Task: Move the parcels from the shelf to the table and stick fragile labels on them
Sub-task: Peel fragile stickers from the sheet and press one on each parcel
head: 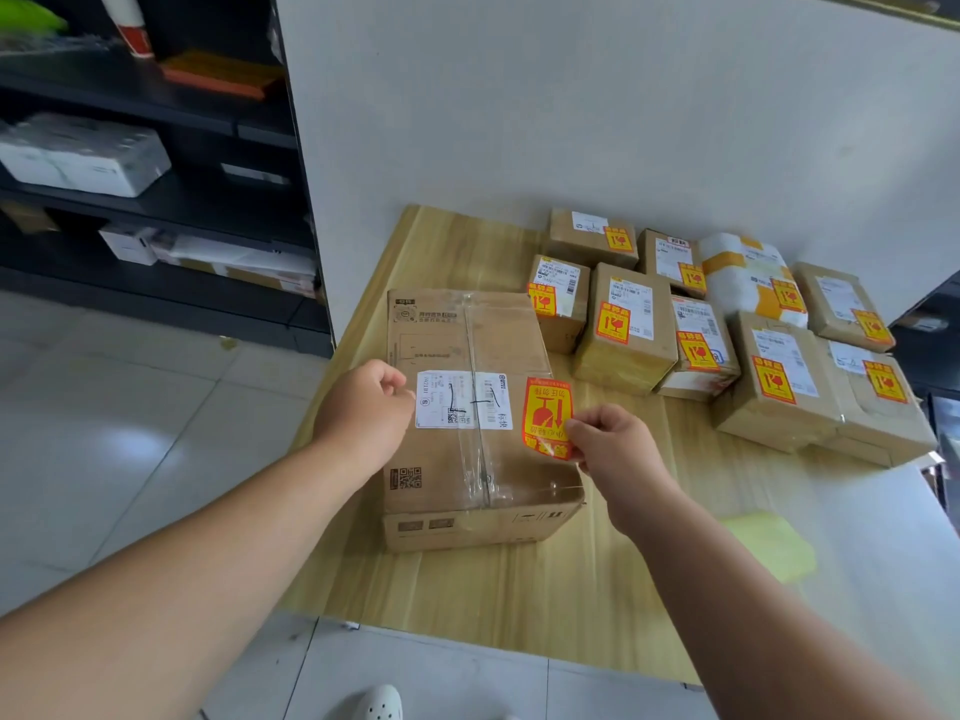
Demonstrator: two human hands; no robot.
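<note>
Red-yellow fragile label (546, 415) pinched in R grip (618, 449), overhangs brown cardboard parcel (467, 470) edge: may crease. L grip (363, 407) curled, contents unclear.

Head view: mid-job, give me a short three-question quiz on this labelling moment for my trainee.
1. True or false: the small parcels behind the big box each carry a red-and-yellow sticker.
2. Which hand pinches the loose fragile label? A left, B right, C neither.
3. Fill in: the big box lies on the ___.
Key: 1 true. 2 B, the right hand. 3 table.
</note>
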